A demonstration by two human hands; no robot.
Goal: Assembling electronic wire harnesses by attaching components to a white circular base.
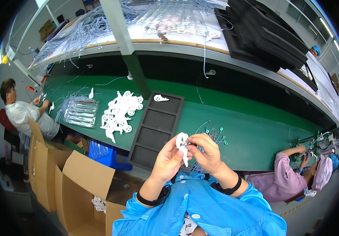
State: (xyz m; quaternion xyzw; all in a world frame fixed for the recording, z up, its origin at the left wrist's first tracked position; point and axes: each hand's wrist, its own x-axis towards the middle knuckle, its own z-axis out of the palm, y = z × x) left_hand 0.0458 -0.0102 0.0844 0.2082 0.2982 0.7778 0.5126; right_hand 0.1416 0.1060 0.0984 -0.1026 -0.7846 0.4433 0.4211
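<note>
My left hand (166, 159) grips a white plastic part (182, 144) with a round ring end and a tapered tip, held up over the near edge of the green bench. My right hand (205, 152) is closed at the part's side, its thumb and fingers pinching something small and dark there that I cannot make out. Just beyond my right hand lies a bunch of thin wires with green ring ends (219, 135). A black tray with compartments (156, 120) stands to the left of my hands, one similar white part (161, 98) in its far compartment.
Left of the tray is a pile of white parts (119, 112), then bundled wires in clear bags (81, 112). Open cardboard boxes (88, 173) and a blue bin (105, 157) stand below left. A shelf with black trays (266, 33) overhangs. Co-workers sit left (31, 108) and right (281, 177).
</note>
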